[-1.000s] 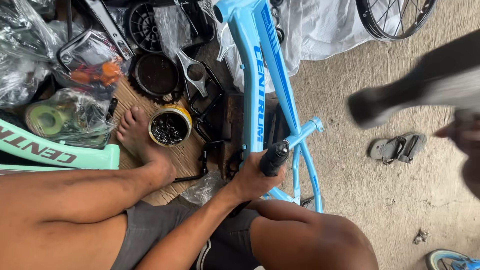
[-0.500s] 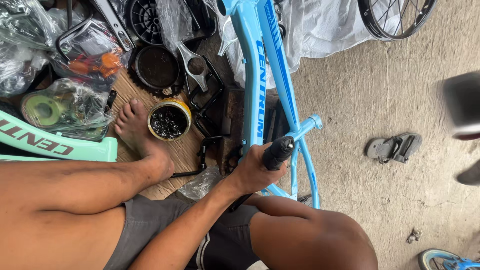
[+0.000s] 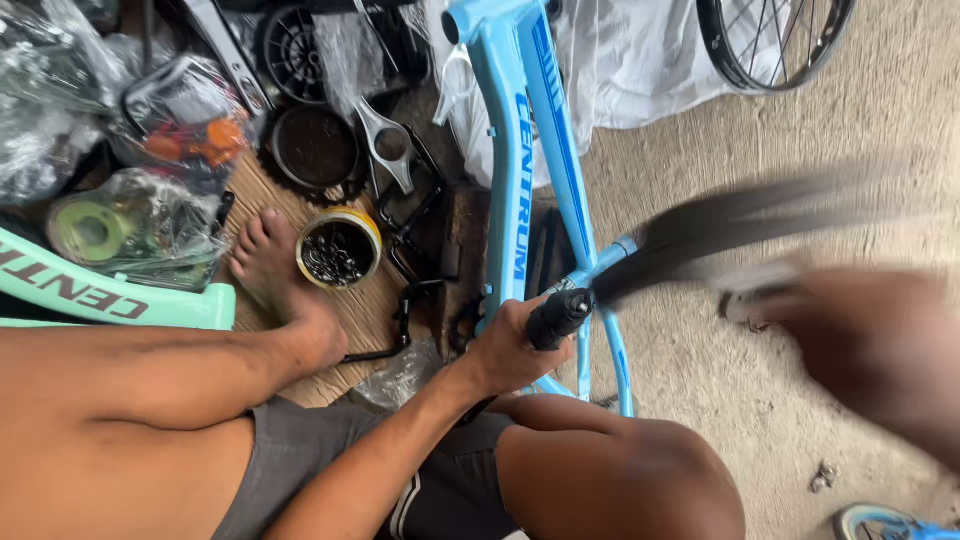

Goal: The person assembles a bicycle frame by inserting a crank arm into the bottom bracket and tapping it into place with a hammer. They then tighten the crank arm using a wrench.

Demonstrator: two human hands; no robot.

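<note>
A light blue bicycle frame [image 3: 508,150] lies on the ground between my legs. My left hand [image 3: 503,350] is closed around a black-handled tool [image 3: 560,315] held against the frame's lower tubes. My right hand [image 3: 880,350] is a motion blur at the right. From it a dark long tool [image 3: 730,230] reaches left, its end close to the top of the black handle. The blur hides what kind of tool it is.
My bare foot [image 3: 268,270] rests on cardboard beside a tin of small metal parts [image 3: 338,250]. A mint green frame [image 3: 90,290], bagged parts [image 3: 130,220], a black chainring [image 3: 312,150], a white sheet [image 3: 640,60] and a wheel [image 3: 775,40] lie around. Bare concrete [image 3: 800,130] lies to the right.
My right hand has swung the dark long tool in from the right edge, down toward the black handle. My left hand has stayed on the handle at the frame.
</note>
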